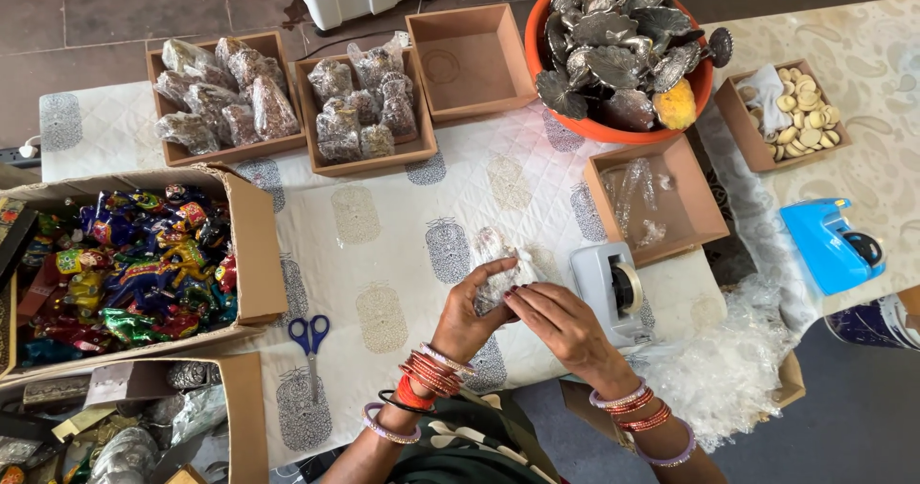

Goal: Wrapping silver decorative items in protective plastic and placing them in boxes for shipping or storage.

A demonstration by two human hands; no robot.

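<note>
The tabletop [402,158] wears a quilted white cloth printed with grey motifs, soft and slightly rumpled. Far beyond the fingers sits an orange bowl [613,129] heaped with dull metal leaf shapes; far to their left, a cardboard box [254,244] full of glossy, bright painted figures. Beyond and left of the fingers stand shallow brown trays [287,144] of plastic-wrapped bundles. Just right of the fingers is a grey tape dispenser [613,292], and past the wrist a heap of crinkled clear film [728,369]. Left of the fingers lie blue-handled scissors [309,345], blades pointing toward the person.

The small wrapped bundle [498,278], clear plastic over something pale, sits between both hands above the cloth, its long axis slanting away and leftward. The left hand [470,316] cups it from below-left, fingers closed around it; the right hand [565,326] meets it from the right, fingertips [513,294] pinched narrow on the wrap's edge. Both are equally close, touching it.
</note>
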